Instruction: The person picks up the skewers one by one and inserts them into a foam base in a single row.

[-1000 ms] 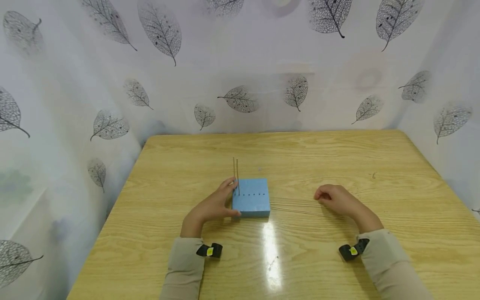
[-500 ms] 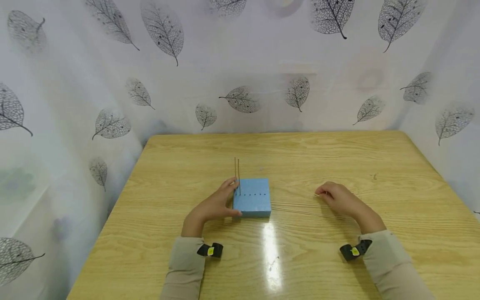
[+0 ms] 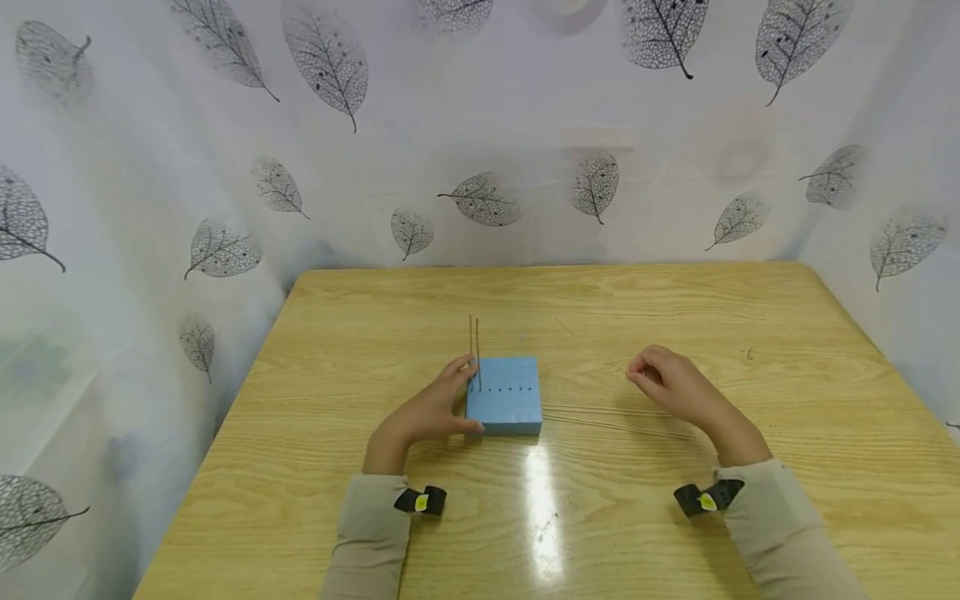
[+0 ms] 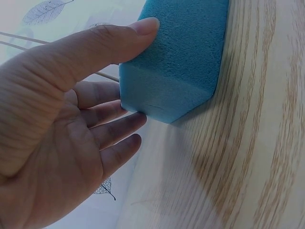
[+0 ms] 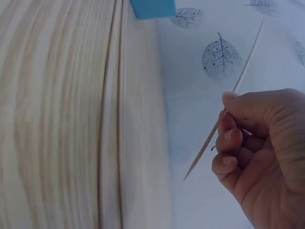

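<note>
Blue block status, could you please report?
Left hand holding blue block. Right hand pinching thin stick. Two sticks upright in block. Nothing seen covering open holes.

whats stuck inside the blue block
Two thin sticks stand upright in the blue block, at the left end of its row of holes; the other holes show no stick. The sticks' lower ends are covered by the block, so their depth cannot be seen.

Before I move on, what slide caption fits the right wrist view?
Right hand pinches a pointed stick; other sticks lie on the wood-grain table, a blue block at the frame's top edge.
</note>
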Demonstrator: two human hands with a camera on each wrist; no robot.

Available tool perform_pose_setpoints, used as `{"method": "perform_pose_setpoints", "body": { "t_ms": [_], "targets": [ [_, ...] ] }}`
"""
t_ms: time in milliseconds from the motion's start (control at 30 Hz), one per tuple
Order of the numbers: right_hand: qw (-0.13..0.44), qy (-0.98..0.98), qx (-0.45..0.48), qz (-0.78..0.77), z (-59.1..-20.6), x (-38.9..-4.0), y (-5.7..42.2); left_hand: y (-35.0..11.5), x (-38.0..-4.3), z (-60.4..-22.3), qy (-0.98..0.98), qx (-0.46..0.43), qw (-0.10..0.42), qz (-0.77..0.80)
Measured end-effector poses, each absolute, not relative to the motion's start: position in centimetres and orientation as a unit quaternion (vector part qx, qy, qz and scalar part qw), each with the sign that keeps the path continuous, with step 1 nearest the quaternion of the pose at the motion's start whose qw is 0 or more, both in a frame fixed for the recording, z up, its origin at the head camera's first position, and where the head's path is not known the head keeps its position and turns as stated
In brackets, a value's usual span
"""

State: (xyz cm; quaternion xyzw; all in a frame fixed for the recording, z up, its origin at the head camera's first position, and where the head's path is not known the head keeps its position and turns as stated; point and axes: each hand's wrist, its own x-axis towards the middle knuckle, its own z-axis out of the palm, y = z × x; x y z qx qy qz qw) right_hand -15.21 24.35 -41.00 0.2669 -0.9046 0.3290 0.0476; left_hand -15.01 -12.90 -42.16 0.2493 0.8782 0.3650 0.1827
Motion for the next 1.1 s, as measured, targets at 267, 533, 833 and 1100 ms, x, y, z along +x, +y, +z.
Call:
{"method": "perform_pose_setpoints", "body": {
  "t_ms": [267, 533, 833, 1100],
  "targets": [
    [0.092, -0.887, 0.279, 0.357, -40.3, -15.5, 23.1, -12.9, -15.0, -42.1, 0.879, 0.25, 0.182, 0.363],
    [0.093, -0.859, 0.274, 0.422, -39.5, -15.7, 21.3, -13.0, -15.1, -42.2, 0.877, 0.253, 0.181, 0.366],
    [0.096, -0.839, 0.295, 0.447, -39.0, -16.2, 19.2, -13.0, -15.1, -42.2, 0.879, 0.249, 0.18, 0.366],
    [0.089, -0.822, 0.316, 0.465, -38.5, -16.3, 17.5, -13.0, -15.0, -42.2, 0.879, 0.248, 0.181, 0.365]
  ]
}}
